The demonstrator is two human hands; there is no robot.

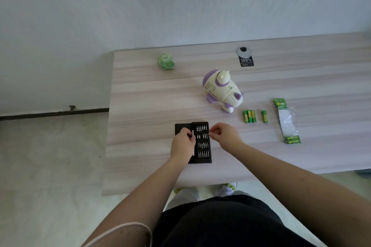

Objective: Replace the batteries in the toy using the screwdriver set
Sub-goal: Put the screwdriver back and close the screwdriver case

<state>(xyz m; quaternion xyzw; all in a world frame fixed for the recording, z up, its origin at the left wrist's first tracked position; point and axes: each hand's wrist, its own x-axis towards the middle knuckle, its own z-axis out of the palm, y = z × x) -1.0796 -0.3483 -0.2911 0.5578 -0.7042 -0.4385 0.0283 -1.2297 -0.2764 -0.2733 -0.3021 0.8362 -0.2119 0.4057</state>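
Nearest me, the flat black screwdriver-set case (202,142) lies open on the pale striped wooden table (140,106), rows of small silver bits showing. The left hand (182,144) curls round the slim white driver handle (193,142) at the case's left edge. The right hand (224,135) pinches something tiny, likely a bit, at the case's right edge; it is too small to be sure. A bit that small could slip from the fingers and roll off the near table edge. Choosing the wrong tip risks chewing up the screw head. Farther off lie four green batteries (250,116), loose and free to roll. Beyond stands the white-and-purple plastic toy (220,90), untouched.
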